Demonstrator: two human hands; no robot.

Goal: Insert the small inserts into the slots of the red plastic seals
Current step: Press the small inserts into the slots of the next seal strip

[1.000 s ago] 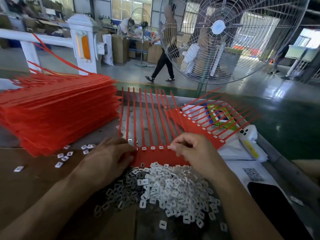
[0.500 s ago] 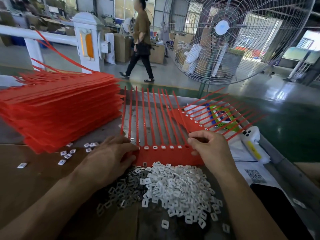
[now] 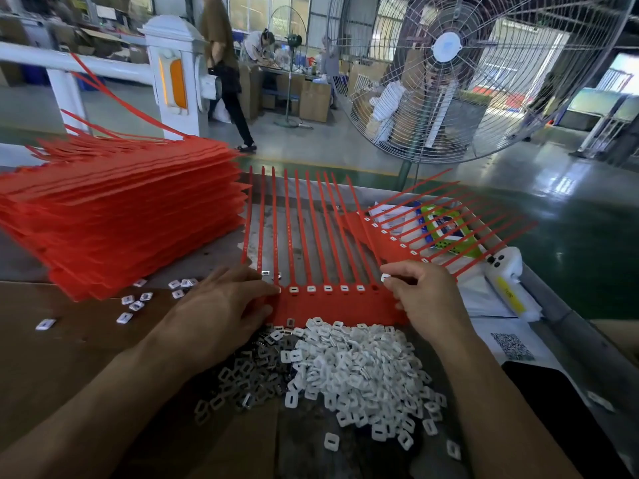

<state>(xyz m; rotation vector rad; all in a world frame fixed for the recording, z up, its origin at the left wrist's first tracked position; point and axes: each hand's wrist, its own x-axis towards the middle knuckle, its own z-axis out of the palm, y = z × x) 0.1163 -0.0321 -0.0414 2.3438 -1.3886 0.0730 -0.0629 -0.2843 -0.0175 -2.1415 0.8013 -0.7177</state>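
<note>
Right hand pinches a white insert for the next empty slot; left hand presses flat on the seal strip.

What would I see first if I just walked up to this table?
Probably the tall stack of red seals on the left, then the big fan standing behind the table. Right in front, a heap of white inserts lies below one red seal strip; the left hand rests on the strip and the right hand pinches one insert over it.
</note>
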